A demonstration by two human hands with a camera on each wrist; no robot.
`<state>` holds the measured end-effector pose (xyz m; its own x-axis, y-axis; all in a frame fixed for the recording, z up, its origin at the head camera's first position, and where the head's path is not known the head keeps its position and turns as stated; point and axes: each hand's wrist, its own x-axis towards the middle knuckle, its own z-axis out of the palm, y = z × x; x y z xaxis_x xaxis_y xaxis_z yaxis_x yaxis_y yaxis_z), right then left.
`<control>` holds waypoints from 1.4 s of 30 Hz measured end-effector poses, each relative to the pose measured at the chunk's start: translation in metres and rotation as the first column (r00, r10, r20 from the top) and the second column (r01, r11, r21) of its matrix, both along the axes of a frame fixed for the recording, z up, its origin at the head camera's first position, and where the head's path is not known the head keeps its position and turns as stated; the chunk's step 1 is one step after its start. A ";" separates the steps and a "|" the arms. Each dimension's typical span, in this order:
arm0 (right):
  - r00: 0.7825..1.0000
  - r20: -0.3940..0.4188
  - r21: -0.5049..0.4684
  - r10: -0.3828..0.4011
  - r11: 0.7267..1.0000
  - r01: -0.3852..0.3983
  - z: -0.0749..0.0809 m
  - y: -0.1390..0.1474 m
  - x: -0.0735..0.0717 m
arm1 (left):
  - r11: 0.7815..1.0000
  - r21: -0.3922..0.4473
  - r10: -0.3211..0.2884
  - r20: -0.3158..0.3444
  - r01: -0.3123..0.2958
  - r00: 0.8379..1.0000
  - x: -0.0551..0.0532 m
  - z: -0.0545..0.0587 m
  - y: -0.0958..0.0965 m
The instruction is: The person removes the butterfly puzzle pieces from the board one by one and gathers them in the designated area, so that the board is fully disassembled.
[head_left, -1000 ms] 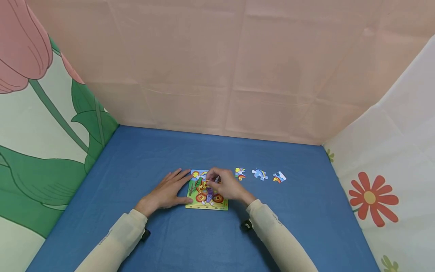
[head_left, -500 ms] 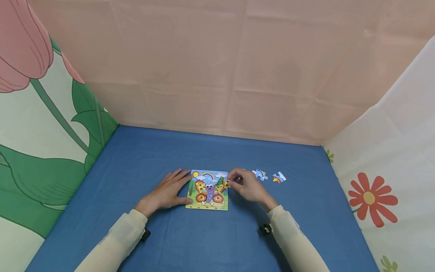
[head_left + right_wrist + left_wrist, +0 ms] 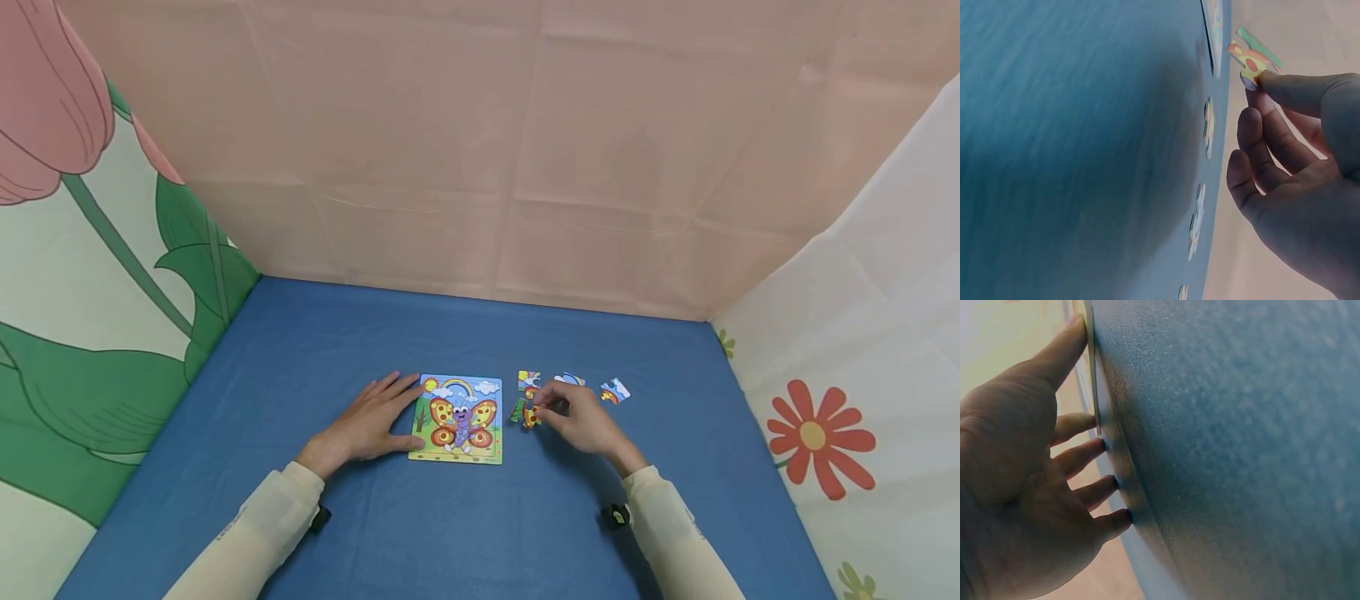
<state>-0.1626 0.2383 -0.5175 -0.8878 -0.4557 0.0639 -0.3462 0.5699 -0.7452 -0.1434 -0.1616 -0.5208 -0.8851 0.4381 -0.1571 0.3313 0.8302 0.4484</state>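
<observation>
1 butterfly-wing jigsaw piece (image 3: 1252, 62): pinched in your right hand (image 3: 581, 417), the nearer, it hung just right of the butterfly puzzle (image 3: 462, 425), whose left edge your left hand (image 3: 365, 425), fingers extended, touched.

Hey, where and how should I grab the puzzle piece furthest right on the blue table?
Probably by two opposite edges, thumb against finger, coming down from the right: the furthest-right piece looks thin and lies flat on the table, and the neighboring piece sits to its left. The right hand pinches another piece, so free it first.
</observation>
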 end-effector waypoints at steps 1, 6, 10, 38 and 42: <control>1.000 0.005 -0.001 -0.001 1.000 0.001 0.000 0.002 0.000 | 1.000 0.001 0.000 0.001 0.000 1.000 0.000 0.000 0.000; 0.999 0.038 0.005 0.011 1.000 -0.012 -0.003 0.007 0.002 | 1.000 0.000 -0.002 0.001 0.002 1.000 -0.001 0.000 0.000; 0.998 0.048 0.013 0.034 0.999 -0.035 -0.007 0.009 0.000 | 1.000 -0.005 -0.006 -0.001 0.006 1.000 -0.002 -0.001 -0.001; 0.998 -0.010 0.127 -0.058 0.990 0.059 -0.015 0.001 -0.007 | 1.000 0.008 -0.008 0.001 0.008 1.000 -0.001 -0.001 0.000; 0.998 -0.017 0.133 -0.065 0.989 0.066 -0.017 0.000 -0.007 | 1.000 0.005 -0.005 0.000 0.005 1.000 -0.001 -0.002 0.000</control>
<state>-0.1693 0.2380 -0.5346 -0.9156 -0.4017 0.0175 -0.3134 0.6857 -0.6569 -0.1443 -0.1619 -0.5232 -0.8829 0.4433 -0.1551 0.3354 0.8262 0.4526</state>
